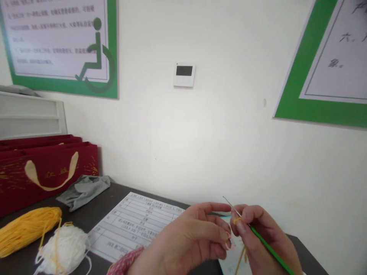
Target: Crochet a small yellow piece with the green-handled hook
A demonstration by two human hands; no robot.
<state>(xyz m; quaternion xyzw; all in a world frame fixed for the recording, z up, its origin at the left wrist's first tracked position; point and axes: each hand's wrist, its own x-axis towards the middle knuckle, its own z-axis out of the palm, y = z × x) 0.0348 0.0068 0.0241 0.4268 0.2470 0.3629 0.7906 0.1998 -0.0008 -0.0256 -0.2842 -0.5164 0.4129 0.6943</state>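
Note:
My right hand [262, 233] grips a crochet hook [266, 244] with a green handle. Its bare metal tip points up and to the left. A loop of yellow yarn [237, 220] sits around the hook's shaft at my right fingertips, and yellow strands hang below. Close beside it, my left hand [195, 236] pinches a small pale pink loop [231, 244] between thumb and fingers; whether it is yarn or a ring I cannot tell. The left index finger reaches toward the metal shaft.
On the dark table [120, 191] lie a printed sheet [134, 217], a yellow yarn skein [31, 225], a white yarn ball [67, 248] and grey cloth [86, 190]. Red gift bags [51, 168] stand at left. Behind my hands is a light-blue paper [229, 263]; a white wall [183, 145] rises beyond.

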